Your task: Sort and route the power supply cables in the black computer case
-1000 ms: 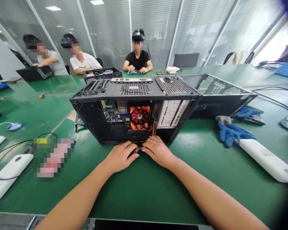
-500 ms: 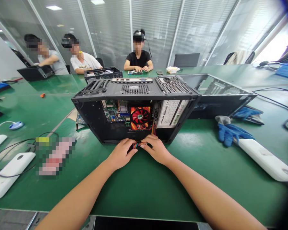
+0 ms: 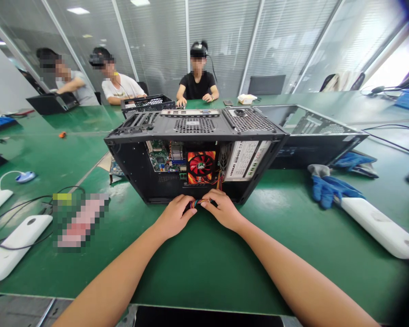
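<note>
A black computer case [image 3: 146, 181] lies in front of me with its open side toward me. Inside it show a motherboard [image 3: 161, 156], a red and black fan [image 3: 202, 167] and a white-labelled power supply [image 3: 247, 160]. Multicoloured cables [image 3: 197, 204] come out over the case's lower edge. My left hand [image 3: 176, 215] is closed on the bundle from the left, and my right hand [image 3: 222, 210] grips it from the right, close by. The ends of the cables are hidden by my fingers.
Blue gloves [image 3: 327, 188] and a white power bank-like block [image 3: 381, 227] lie at right. A dark side panel [image 3: 310, 150] stands behind the case. White device [image 3: 18, 245], cables and a blurred packet [image 3: 83, 220] lie at left. Three people sit across the green table [image 3: 204, 277].
My hands stay on the cable bundle, which has shifted slightly between my fingers. The view has moved a little. Across the table, one person's hand has moved left.
</note>
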Tool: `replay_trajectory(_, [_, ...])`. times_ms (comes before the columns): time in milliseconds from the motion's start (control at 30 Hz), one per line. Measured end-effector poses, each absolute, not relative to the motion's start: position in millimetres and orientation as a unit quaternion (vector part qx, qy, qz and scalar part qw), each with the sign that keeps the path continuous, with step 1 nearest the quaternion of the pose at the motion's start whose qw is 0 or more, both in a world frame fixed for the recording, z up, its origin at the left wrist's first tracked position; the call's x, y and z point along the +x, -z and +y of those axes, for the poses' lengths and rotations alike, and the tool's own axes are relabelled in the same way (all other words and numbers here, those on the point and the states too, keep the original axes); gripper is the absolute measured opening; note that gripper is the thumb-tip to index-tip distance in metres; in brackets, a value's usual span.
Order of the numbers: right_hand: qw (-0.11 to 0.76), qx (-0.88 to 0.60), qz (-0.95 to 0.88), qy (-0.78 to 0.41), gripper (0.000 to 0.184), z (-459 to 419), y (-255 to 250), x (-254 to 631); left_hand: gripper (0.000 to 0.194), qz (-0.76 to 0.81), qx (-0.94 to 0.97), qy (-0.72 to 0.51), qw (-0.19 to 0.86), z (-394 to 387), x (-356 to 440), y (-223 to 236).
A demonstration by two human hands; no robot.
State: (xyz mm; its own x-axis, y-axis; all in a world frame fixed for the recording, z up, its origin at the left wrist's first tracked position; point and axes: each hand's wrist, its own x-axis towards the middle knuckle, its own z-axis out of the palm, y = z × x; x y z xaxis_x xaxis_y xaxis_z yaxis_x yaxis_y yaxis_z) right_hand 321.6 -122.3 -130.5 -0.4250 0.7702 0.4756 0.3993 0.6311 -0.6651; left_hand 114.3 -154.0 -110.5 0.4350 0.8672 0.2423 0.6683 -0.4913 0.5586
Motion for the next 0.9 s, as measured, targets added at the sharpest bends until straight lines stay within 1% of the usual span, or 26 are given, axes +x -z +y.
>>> replay_trajectory(233, [0.391, -0.36, -0.815, -0.232, 0.013, -126, 131, 325, 0.017, 0.466, 0.824, -0.254, 0.201, -157, 118, 104])
replay_trajectory(367, [0.393, -0.359, -0.825, -0.191, 0.014, -130, 128, 328, 0.019, 0.462, 0.824, -0.25, 0.213, -160, 119, 98])
replay_trajectory(500, [0.372, -0.338, -0.851, -0.152, 0.017, -134, 119, 330, 0.018, 0.431, 0.836, -0.245, 0.236, -163, 118, 92])
replay_trajectory(567, [0.368, -0.333, -0.856, -0.143, 0.018, -136, 116, 332, 0.018, 0.411, 0.85, -0.242, 0.223, -164, 118, 91])
replay_trajectory(633, [0.365, -0.328, -0.86, -0.14, 0.019, -136, 114, 332, 0.02, 0.401, 0.868, -0.236, 0.174, -165, 117, 91])
replay_trajectory(833, [0.368, -0.316, -0.852, -0.196, 0.022, -135, 109, 331, 0.023, 0.398, 0.882, -0.244, -0.064, -163, 114, 98])
replay_trajectory(900, [0.369, -0.322, -0.845, -0.215, 0.022, -135, 108, 331, 0.022, 0.394, 0.877, -0.256, -0.1, -163, 115, 100])
